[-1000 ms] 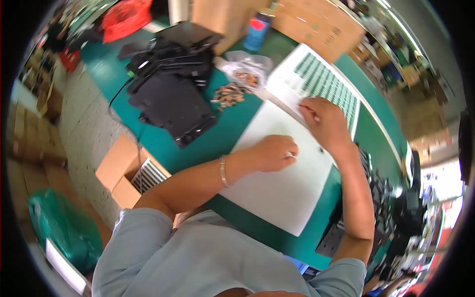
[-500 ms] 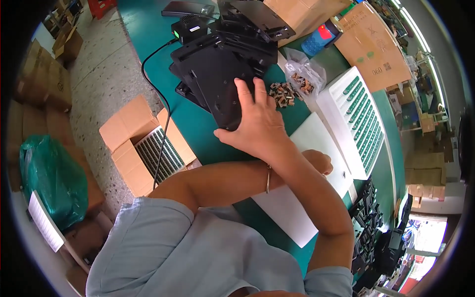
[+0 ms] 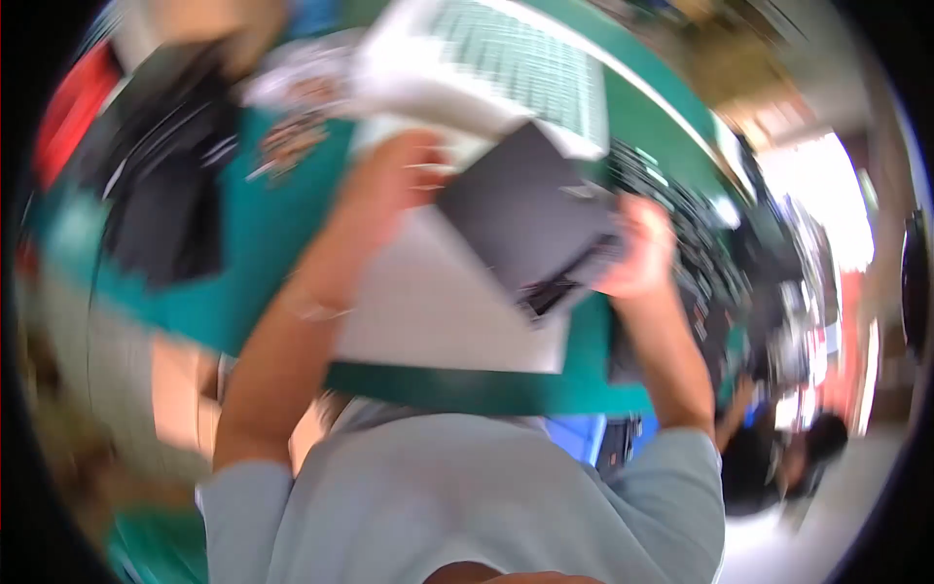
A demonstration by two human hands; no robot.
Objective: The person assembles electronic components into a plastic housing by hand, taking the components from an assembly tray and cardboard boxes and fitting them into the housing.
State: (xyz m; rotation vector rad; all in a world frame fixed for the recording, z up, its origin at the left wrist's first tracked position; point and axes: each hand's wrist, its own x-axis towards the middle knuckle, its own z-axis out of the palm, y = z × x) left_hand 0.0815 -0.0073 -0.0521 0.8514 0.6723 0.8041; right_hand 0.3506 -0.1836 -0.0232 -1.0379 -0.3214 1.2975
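Note:
My right hand [image 3: 642,248] grips the right edge of a flat black casing [image 3: 525,209], tilted above the white sheet on the table. A slot-like opening shows at the casing's lower corner. My left hand [image 3: 404,175] is beside the casing's left corner, fingers curled; blur hides whether it touches the casing and what it holds. Below both hands lies the white sheet [image 3: 428,311]. To the left stands a stack of black casings [image 3: 170,195], close to a heap of small brownish metal-looking parts [image 3: 292,141].
A white foam tray [image 3: 389,63] with rows of green strips lies beyond the sheet. Next to the heap is a clear plastic bag [image 3: 302,68]. Many black parts [image 3: 681,224] crowd the right side of the green table [image 3: 263,234]. Another person [image 3: 778,462] is at far right.
My right hand has moved right from the stack, bringing a black casing over the white sheet. My arms have uncrossed; my left hand now lies left of the casing. The head view has turned right.

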